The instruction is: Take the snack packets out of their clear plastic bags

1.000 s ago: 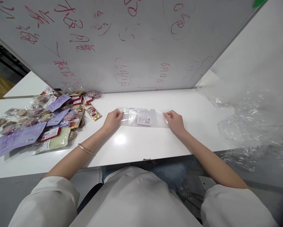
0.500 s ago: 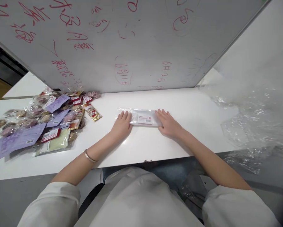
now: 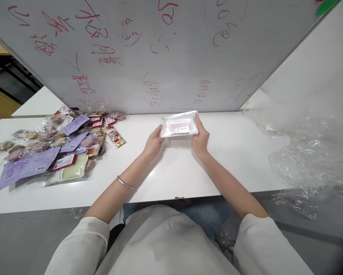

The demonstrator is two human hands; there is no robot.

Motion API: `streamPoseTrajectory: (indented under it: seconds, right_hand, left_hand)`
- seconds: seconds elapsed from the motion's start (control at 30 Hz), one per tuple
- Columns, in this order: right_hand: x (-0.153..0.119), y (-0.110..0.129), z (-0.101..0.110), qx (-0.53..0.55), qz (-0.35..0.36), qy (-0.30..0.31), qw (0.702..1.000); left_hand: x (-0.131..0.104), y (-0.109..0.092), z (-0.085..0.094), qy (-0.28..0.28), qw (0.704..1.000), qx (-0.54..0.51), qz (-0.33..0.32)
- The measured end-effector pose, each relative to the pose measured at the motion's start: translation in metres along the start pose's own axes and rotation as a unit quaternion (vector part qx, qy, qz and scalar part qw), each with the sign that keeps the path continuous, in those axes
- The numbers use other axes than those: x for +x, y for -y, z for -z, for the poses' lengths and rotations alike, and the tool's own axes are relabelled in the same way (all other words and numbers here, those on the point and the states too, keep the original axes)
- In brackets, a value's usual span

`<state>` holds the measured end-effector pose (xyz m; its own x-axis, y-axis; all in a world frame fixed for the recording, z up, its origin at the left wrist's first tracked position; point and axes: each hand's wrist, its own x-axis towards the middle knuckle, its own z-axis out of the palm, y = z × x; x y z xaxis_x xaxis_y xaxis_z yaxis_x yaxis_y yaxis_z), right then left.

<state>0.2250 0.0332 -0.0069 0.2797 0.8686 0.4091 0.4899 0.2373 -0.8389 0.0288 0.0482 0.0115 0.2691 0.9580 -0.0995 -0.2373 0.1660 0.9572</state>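
Note:
A clear plastic packet (image 3: 166, 131) with a white label inside is lifted off the white table, its face tilted toward me. My left hand (image 3: 154, 143) grips its left end, thumb on the near side and fingers behind. My right hand (image 3: 200, 136) clasps the right end, with the fingers partly hidden behind it. What else lies inside the packet is blurred by glare.
A pile of wrapped snacks with purple pouches (image 3: 30, 166) covers the left of the white table (image 3: 171, 179). A gold sachet (image 3: 116, 136) lies at the pile's right edge. Behind stands a whiteboard (image 3: 182, 57); crumpled clear plastic (image 3: 311, 149) hangs at the right.
Both hands, flat on the packet against the table before, now grip its ends. The packet has come up off the table and tilted. The view has shifted slightly.

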Motion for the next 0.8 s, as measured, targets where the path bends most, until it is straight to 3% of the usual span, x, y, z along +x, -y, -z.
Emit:
streamPoseTrajectory:
  seconds: [0.2,0.4,0.6,0.7,0.77,0.8]
  right_hand:
    - [-0.002,0.002,0.000,0.043,0.004,0.027,0.999]
    - [-0.011,0.011,-0.003,0.093,-0.038,0.099,0.990]
    - [-0.006,0.015,0.005,0.219,-0.126,0.238,0.938]
    - [0.003,0.019,0.011,0.246,-0.228,0.177,0.925]
    - [0.005,0.023,0.018,0.251,-0.289,0.131,0.914]
    - [0.004,0.025,0.024,0.262,-0.311,0.136,0.903]
  left_hand:
    - [-0.004,-0.012,0.002,0.038,0.997,-0.058,0.019]
    - [0.001,0.003,0.002,-0.006,0.993,-0.073,0.089]
    - [-0.001,0.002,0.002,-0.016,0.983,-0.142,0.117]
    - [-0.005,-0.001,-0.002,0.010,0.988,-0.108,0.111]
    - [-0.006,-0.002,-0.009,0.054,0.990,-0.075,0.103]
    - [-0.006,-0.002,-0.015,0.080,0.990,-0.061,0.100]
